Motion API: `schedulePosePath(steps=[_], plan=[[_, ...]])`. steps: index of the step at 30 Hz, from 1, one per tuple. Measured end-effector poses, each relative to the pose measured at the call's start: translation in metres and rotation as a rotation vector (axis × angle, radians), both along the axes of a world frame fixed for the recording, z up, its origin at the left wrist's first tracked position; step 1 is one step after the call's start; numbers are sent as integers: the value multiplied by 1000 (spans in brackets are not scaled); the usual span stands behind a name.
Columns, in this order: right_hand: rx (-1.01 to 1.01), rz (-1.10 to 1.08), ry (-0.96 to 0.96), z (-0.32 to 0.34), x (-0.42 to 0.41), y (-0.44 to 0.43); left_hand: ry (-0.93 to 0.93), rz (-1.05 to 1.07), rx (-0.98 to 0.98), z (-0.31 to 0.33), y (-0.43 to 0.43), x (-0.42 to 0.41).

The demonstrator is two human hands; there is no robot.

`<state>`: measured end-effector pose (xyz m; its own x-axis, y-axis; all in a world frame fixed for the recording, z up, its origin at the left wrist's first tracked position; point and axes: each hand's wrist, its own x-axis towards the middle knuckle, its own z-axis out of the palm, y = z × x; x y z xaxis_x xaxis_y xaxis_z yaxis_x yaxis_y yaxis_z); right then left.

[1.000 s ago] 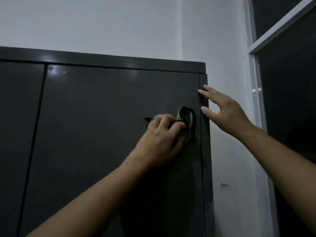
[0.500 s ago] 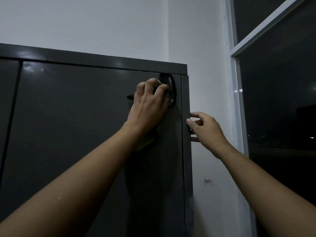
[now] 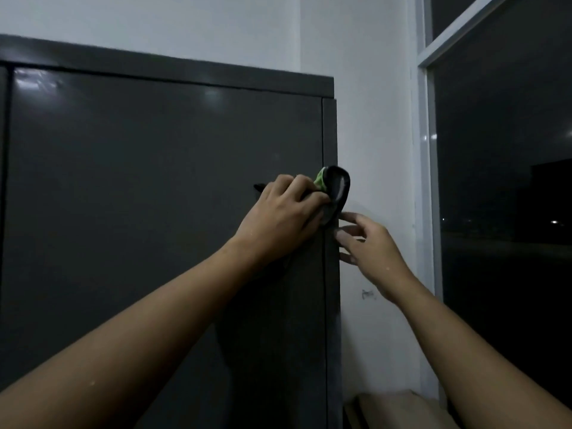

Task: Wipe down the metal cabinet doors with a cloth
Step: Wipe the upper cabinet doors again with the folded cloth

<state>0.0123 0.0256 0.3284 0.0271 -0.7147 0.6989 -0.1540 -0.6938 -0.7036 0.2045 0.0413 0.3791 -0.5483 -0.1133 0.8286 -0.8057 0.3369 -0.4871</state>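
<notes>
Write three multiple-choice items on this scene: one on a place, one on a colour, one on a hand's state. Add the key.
1. Where is the cloth on the cabinet door?
A. at its right edge
B. at its lower left corner
C. in its middle

2. Which colour shows in the dark cloth?
A. red
B. green
C. blue

3. How is the right hand?
A. gripping the cloth
B. clenched in a fist
C. open-fingered beside the cabinet

Key:
1 A: the left hand holds the cloth against the door's right edge.
2 B: a green fold shows just above the left hand's fingers.
3 C: the right hand's fingers are loosely spread at the cabinet's right side and hold nothing.
</notes>
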Motion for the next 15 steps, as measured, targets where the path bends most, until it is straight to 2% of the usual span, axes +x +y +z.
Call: schedulePosePath(steps=[2,4,7,9,12,15], plan=[[67,118,-71,-3,-4,2,15,5,11,-27,0,4],[80,143,-86,-5,-6,2,50,-1,11,-52,0,7],[64,80,-72,-7,-2,5,77,-2,16,-88,0,10],[-6,-60,16,-10,3,6,61,37,41,-113,1,9],[-144,-251,201,-17,10,8,-30,59,59,-153,3,4],[-162,-281,206,-22,13,8,-243,40,95,-192,9,3]])
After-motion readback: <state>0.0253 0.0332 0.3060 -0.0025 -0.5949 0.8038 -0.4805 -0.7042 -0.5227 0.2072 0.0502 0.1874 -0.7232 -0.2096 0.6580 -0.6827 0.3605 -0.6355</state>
